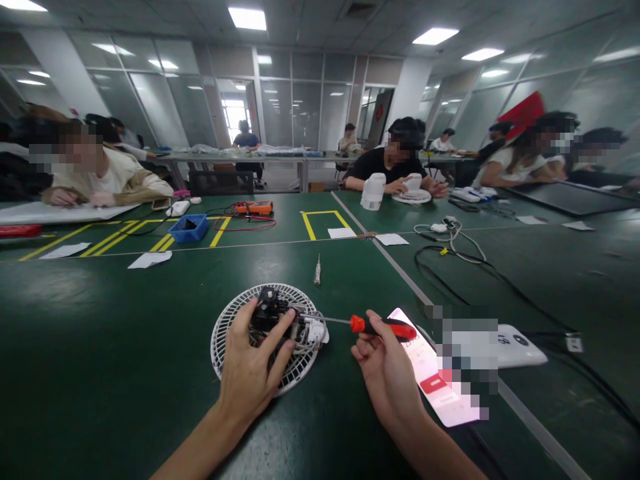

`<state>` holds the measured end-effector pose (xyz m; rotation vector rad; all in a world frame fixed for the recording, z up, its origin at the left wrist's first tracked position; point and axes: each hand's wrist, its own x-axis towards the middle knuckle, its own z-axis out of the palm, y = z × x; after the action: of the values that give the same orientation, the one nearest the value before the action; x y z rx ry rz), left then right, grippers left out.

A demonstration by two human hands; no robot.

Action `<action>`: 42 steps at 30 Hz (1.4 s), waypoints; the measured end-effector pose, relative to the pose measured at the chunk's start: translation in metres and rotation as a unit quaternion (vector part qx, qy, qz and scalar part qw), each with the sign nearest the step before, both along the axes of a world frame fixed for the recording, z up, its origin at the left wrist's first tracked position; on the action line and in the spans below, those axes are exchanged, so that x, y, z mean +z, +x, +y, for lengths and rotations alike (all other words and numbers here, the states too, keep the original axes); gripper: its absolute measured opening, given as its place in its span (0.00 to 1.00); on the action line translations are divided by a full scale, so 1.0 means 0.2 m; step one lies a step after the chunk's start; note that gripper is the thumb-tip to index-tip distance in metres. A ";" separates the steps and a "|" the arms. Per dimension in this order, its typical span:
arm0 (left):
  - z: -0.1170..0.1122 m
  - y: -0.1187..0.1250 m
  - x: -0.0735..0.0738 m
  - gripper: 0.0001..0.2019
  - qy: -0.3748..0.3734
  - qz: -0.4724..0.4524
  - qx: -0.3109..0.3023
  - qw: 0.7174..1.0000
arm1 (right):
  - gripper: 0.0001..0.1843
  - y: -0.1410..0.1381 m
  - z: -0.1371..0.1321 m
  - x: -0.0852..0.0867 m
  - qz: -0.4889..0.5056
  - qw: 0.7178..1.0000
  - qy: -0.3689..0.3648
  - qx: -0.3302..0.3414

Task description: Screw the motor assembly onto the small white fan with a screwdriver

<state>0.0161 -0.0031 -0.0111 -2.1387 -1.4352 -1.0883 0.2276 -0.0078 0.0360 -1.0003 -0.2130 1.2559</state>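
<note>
A round white fan grille (220, 337) lies on the green table, with a black motor assembly (267, 310) and wires on top of it. My left hand (247, 367) steadies the assembly, its fingers spread around the black housing. In my right hand (387, 367) is a red and black screwdriver (357, 324), held nearly level and pointing left. Its shaft passes above a white plastic part (316, 331) and its tip reaches into the assembly near my left fingertips; the exact contact point is hidden. Beyond the grille lies a small clear-handled screwdriver (317, 272).
Right of my right hand are a lit phone (443, 400) and a white casing (523, 347). Black cables (500, 273) cross the right side. A blue bin (189, 228) and an orange multimeter (255, 207) stand farther off. Co-workers sit across the table, one handling a white fan part (413, 195).
</note>
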 end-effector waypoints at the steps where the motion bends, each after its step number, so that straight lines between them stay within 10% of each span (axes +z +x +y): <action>1: 0.00 0.00 0.00 0.24 0.001 0.000 0.000 1.000 | 0.25 0.00 0.00 0.00 -0.001 1.000 -0.010 -0.004; 42: -0.02 0.01 0.01 0.26 0.035 0.014 0.000 0.999 | 0.18 0.02 -0.03 0.03 -0.077 0.992 0.094 -0.031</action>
<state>0.0174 -0.0063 -0.0084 -2.0973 -1.3634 -1.0877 0.2321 -0.0146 0.0413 -0.9333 -0.4089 1.0819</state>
